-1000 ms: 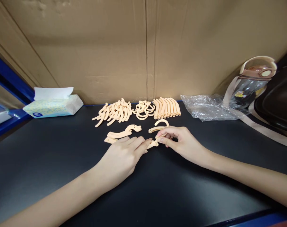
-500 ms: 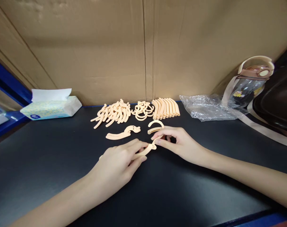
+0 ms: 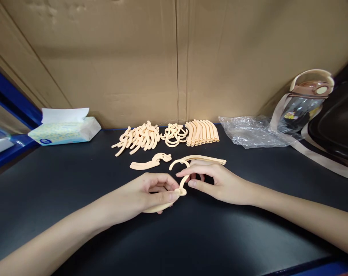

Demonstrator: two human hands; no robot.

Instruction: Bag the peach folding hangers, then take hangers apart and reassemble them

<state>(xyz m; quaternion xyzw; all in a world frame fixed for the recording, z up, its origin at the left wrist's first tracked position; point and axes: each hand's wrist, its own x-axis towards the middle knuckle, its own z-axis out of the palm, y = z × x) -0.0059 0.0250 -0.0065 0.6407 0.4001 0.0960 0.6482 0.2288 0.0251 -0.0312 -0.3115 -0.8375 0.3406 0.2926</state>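
Observation:
My left hand point(image 3: 151, 193) is closed round a curved peach plastic piece point(image 3: 159, 207) held just above the black table point(image 3: 76, 199). My right hand point(image 3: 219, 182) pinches a hook-shaped peach piece point(image 3: 185, 180), whose lower end meets the left hand's piece at a round joint point(image 3: 180, 191). A long arm of the hooked piece point(image 3: 205, 158) runs behind my right fingers. One loose peach piece point(image 3: 151, 161) lies flat just beyond my hands. At the back stand three groups of the same parts: a fanned pile point(image 3: 138, 138), a cluster of rings point(image 3: 175, 134) and a row of curved strips point(image 3: 202, 132).
A tissue pack point(image 3: 64, 128) sits at the back left beside a blue frame point(image 3: 13, 103). A crumpled clear bag point(image 3: 251, 131), a strapped water bottle point(image 3: 306, 103) and a dark bag point(image 3: 337, 122) lie at the right. A cardboard wall point(image 3: 174, 57) closes the back.
Both hands drew toward me and lifted their pieces off the table. The hook that lay beyond my right hand is now off the table, and the two held pieces meet end to end.

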